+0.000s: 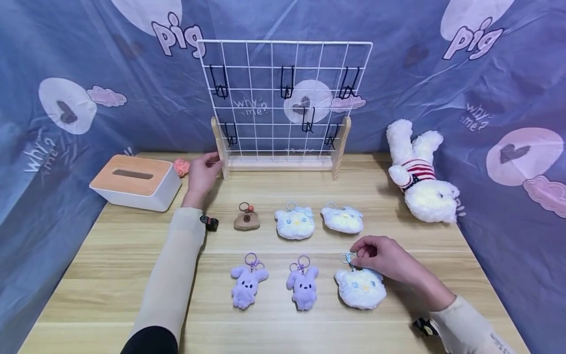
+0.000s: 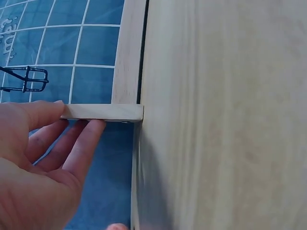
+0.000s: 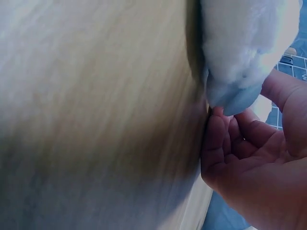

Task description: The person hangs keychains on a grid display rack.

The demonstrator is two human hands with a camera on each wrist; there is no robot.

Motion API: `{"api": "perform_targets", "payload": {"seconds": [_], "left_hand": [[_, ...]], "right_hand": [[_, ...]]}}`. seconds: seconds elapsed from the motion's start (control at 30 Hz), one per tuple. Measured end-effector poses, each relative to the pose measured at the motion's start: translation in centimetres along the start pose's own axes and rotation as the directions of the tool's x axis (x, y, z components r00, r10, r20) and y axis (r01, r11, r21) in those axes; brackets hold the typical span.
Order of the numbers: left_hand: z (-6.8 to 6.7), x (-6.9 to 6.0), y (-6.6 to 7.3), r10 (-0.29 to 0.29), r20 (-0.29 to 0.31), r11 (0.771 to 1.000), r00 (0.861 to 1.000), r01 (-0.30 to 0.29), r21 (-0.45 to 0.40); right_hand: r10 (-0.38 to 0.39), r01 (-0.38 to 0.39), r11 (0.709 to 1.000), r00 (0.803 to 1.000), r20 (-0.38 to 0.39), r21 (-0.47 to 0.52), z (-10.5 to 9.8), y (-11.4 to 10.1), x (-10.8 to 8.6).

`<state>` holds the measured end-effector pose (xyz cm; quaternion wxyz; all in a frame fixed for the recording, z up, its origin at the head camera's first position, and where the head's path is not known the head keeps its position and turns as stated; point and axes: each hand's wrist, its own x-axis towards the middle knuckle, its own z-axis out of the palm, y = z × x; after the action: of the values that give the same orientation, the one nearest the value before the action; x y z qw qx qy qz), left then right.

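Observation:
My left hand [image 1: 204,176] pinches the left wooden leg [image 1: 221,147] of a white wire grid rack [image 1: 280,167]. In the left wrist view, the thumb lies on one side of that wood and the fingers on the other. At the lower right my right hand [image 1: 391,258] pinches the ring end of a white plush cat keychain [image 1: 362,291], which lies on the table. The right wrist view has the white plush [image 3: 244,43] close to the fingers, partly hiding the fingertips. Two purple plush keychains [image 1: 245,286] [image 1: 304,287] lie to its left.
Behind lie a brown plush keychain [image 1: 246,221] and two more white ones [image 1: 295,224] [image 1: 342,220]. Several black hooks [image 1: 287,83] hang on the grid. A tissue box [image 1: 163,182] and pink item [image 1: 181,167] stand left; a white plush toy [image 1: 426,199] lies right.

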<state>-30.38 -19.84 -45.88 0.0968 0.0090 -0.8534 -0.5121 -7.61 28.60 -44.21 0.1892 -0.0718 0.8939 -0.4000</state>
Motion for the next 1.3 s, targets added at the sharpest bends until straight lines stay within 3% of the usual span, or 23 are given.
{"api": "perform_targets", "payload": {"seconds": [0.33, 0.57, 1.3], "left_hand": [[-0.6, -0.2, 1.2, -0.066, 0.018, 0.997, 0.998, 0.067, -0.033], [-0.5, -0.1, 1.2, -0.085, 0.016, 0.992, 0.996, 0.086, -0.092], [0.2, -0.3, 0.8, -0.036, -0.035, 0.998, 0.999, 0.034, -0.061]], "right_hand": [[0.019, -0.019, 1.0, 1.0, 0.003, -0.015, 0.1, -0.1, 0.4], [0.024, -0.024, 0.999, 1.0, -0.004, -0.03, 0.2, -0.3, 0.5], [-0.005, 0.003, 0.995, 1.0, -0.015, -0.099, 0.0, -0.4, 0.2]]}}
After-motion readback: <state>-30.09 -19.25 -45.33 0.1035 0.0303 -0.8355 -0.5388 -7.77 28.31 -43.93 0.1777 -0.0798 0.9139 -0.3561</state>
